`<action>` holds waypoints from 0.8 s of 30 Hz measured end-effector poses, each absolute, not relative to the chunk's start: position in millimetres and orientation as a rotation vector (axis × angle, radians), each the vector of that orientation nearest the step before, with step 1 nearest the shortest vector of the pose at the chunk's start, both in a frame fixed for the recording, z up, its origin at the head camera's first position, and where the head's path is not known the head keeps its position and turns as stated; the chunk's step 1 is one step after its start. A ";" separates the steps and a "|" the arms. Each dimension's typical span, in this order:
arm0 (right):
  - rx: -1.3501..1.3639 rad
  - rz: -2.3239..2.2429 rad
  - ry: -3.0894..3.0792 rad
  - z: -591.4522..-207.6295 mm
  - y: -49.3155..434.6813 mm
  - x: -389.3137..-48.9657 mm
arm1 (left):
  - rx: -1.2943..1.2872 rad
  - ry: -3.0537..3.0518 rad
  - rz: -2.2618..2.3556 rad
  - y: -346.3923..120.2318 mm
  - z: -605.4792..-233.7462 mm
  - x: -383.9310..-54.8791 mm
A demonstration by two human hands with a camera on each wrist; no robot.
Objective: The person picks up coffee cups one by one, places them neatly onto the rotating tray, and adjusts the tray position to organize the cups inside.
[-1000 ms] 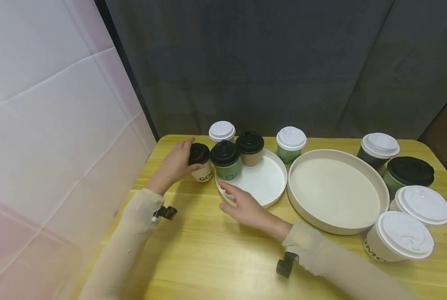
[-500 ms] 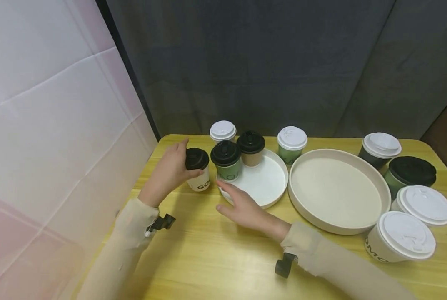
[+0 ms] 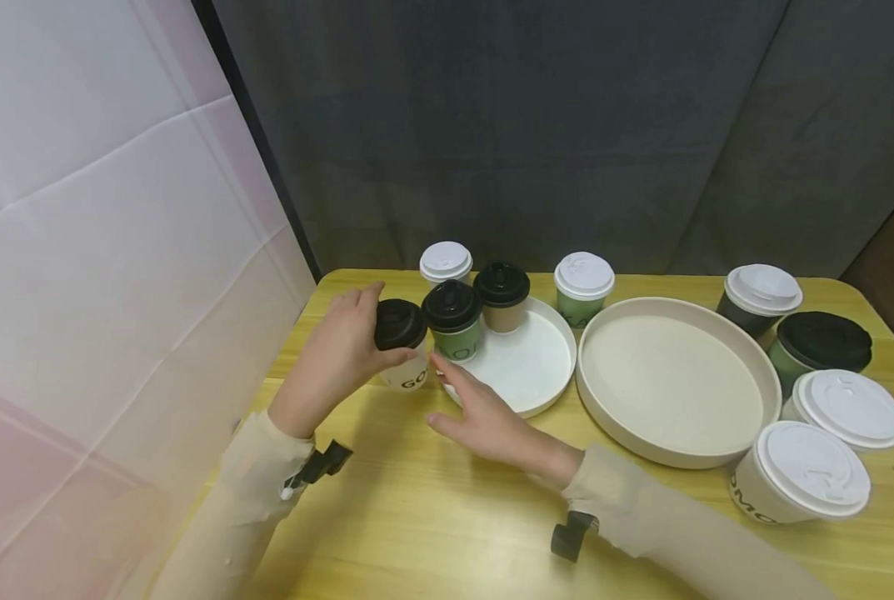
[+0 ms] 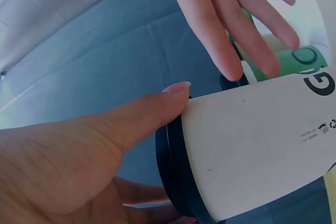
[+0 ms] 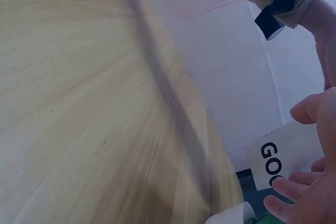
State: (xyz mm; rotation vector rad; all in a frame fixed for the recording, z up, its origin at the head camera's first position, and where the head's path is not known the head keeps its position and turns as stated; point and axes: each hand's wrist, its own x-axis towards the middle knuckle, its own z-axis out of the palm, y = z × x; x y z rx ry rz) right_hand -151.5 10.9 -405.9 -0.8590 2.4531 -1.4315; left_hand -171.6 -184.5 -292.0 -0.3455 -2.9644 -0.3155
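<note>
My left hand (image 3: 336, 358) grips a white paper cup (image 3: 404, 377) with a black lid, thumb and fingers round its upper part. The cup is upright, just left of a round white tray (image 3: 532, 371). In the left wrist view, the thumb presses near the lid rim (image 4: 181, 166). My right hand (image 3: 486, 423) has its fingers extended, close to the cup's right side; whether they touch it, I cannot tell. On the white tray stand a green cup (image 3: 457, 342) and a brown cup (image 3: 503, 318), both with black lids.
A white-lidded cup (image 3: 447, 262) stands behind the white tray; a green white-lidded cup (image 3: 581, 308) is between the trays at the back. Beside a larger beige tray (image 3: 675, 383) stand several lidded cups (image 3: 787, 492) at right. A pale curtain (image 3: 132, 250) hangs on the left.
My left hand has brought the white cup nearer to me, then a little right towards my right hand. My right hand has shifted slightly left.
</note>
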 end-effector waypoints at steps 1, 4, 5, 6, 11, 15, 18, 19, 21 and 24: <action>-0.860 -1.437 2.453 -405.0 10.8 -151.2 | -0.349 -2.961 -0.314 -183.5 -291.1 -170.1; -0.856 -1.460 2.450 -402.5 11.0 -150.2 | -0.359 -2.950 -0.305 -180.8 -289.0 -166.4; -0.852 -1.467 2.448 -401.5 11.5 -149.6 | -0.363 -2.947 -0.305 -179.8 -288.2 -165.3; -0.847 -1.476 2.444 -400.5 12.0 -149.0 | -0.366 -2.944 -0.305 -178.8 -287.4 -164.3; -0.814 -1.539 2.403 -395.9 16.0 -144.7 | -0.396 -2.934 -0.291 -172.8 -283.8 -159.8; -0.788 -1.615 2.386 -392.6 19.8 -140.6 | -0.433 -2.917 -0.289 -166.9 -282.0 -156.9; -0.771 -1.669 2.392 -391.7 22.7 -138.4 | -0.460 -2.902 -0.298 -162.6 -282.0 -155.0; -0.760 -1.686 2.384 -390.9 23.8 -137.5 | -0.469 -2.897 -0.305 -161.4 -282.1 -154.5; -0.755 -1.717 2.380 -390.1 25.9 -135.7 | -0.489 -2.886 -0.321 -159.0 -282.5 -153.4; -0.742 -1.762 2.365 -389.1 29.0 -133.0 | -0.521 -2.863 -0.339 -155.4 -282.8 -152.5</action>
